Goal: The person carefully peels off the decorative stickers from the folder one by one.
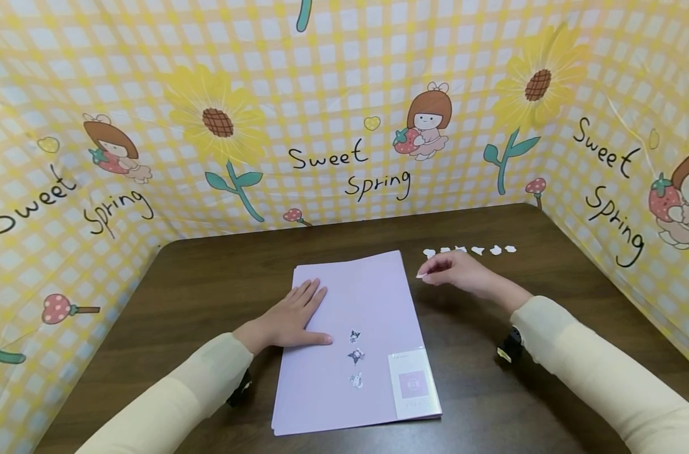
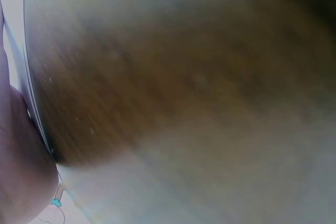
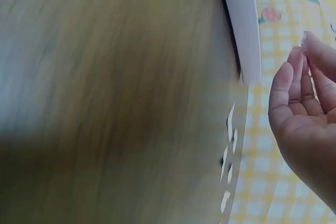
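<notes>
My left hand [image 1: 290, 321] rests flat, fingers spread, on the left side of a lilac folder or sheet stack [image 1: 372, 302]; I cannot tell which. Right of its thumb, three small cartoon stickers, a top one [image 1: 355, 336], a middle one [image 1: 356, 356] and a bottom one [image 1: 357, 379], form a column on the lilac surface. Just beyond the folder's right edge, my right hand [image 1: 463, 274] pinches a small white sticker [image 1: 420, 275] between thumb and fingertips, above the table. The right wrist view shows the sticker's edge [image 3: 304, 37] at the fingertips.
Several white cut-out pieces [image 1: 495, 250] lie in a row at the table's back right, partly behind my right hand. A label with a pink square [image 1: 413, 384] sits at the folder's lower right corner. Yellow checked cloth [image 1: 333, 113] walls the dark wooden table [image 1: 225, 277].
</notes>
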`<state>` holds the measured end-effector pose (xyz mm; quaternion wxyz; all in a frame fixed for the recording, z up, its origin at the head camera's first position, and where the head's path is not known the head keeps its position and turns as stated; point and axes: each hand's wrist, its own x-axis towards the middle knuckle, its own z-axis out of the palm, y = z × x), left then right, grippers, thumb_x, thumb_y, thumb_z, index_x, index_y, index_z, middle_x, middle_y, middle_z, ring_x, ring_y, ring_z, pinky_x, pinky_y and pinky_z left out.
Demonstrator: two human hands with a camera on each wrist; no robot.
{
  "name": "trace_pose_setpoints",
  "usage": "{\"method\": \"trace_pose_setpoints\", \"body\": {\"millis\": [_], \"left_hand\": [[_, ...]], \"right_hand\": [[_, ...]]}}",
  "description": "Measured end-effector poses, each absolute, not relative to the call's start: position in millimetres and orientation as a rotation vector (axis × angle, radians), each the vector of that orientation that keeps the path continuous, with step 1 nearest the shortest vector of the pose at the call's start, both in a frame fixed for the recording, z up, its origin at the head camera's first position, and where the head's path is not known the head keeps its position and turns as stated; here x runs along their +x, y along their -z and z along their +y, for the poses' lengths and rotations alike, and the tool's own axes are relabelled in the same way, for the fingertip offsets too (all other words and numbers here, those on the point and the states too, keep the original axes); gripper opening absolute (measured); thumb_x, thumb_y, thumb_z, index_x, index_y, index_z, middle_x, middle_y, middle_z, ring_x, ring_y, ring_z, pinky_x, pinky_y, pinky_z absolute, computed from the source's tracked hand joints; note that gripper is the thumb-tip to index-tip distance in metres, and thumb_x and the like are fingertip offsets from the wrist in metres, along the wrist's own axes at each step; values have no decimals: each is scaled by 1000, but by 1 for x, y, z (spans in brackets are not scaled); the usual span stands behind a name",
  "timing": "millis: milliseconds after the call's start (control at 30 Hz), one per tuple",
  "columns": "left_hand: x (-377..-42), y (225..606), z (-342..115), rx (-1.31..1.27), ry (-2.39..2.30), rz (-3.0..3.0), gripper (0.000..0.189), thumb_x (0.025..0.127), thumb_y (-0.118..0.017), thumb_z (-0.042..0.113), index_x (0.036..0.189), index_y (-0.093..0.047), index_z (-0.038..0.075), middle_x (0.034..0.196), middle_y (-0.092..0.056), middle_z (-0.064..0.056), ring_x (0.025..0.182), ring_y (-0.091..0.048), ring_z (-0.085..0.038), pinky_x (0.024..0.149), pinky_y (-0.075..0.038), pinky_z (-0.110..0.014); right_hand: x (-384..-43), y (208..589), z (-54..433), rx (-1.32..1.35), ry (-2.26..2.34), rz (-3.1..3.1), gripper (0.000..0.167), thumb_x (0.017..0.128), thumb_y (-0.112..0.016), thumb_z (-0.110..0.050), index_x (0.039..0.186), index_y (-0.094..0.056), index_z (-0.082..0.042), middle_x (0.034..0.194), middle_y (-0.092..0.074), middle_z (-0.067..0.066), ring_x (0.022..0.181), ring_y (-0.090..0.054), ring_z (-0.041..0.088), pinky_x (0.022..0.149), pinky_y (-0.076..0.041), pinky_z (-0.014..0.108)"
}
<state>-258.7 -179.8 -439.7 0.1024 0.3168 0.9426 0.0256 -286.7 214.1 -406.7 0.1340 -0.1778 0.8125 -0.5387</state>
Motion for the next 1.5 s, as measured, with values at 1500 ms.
{"method": "trace_pose_setpoints", "body": {"millis": [1500], "left_hand": [[-261, 446, -182, 928, -118, 2788, 111, 80, -41, 83, 157, -8, 10, 162, 2, -12, 147, 4, -29, 116, -3, -44]], "right_hand": [[-310, 421, 290, -379, 1181, 2695, 17, 86, -72, -4, 94, -60, 5, 77, -58, 3, 70, -51, 15, 60, -45, 27]]}}
